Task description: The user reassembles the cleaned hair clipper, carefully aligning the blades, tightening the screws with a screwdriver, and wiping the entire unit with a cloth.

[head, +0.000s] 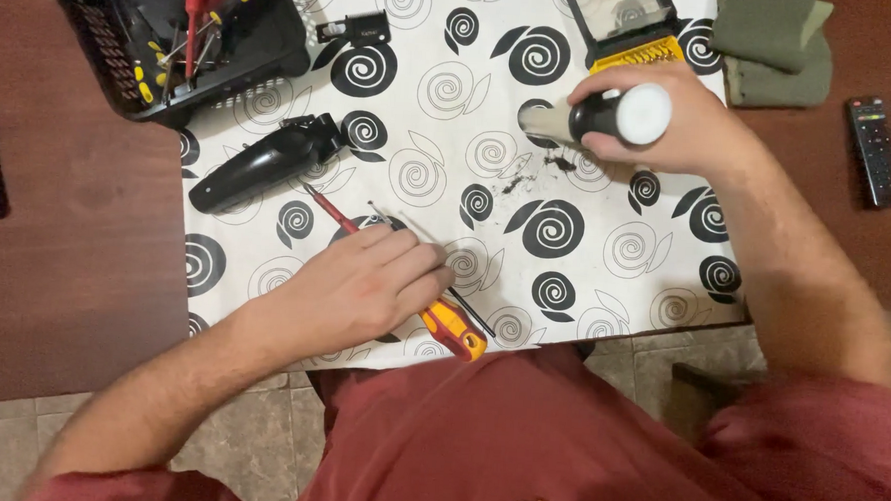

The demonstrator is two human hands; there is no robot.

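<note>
A black-and-white cylindrical trimmer body is gripped in the raised right hand, while a red-and-yellow screwdriver is pinned under the flat left hand on the bench.

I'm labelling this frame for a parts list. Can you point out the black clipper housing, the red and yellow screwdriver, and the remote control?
Black clipper housing [261, 162], head view, middle of its body.
Red and yellow screwdriver [452, 328], head view, on its handle.
Remote control [875, 149], head view, middle of its button face.

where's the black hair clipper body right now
The black clipper body lies on the spiral-patterned cloth, upper left in the head view, just below the black tool basket and above the left hand.
</note>
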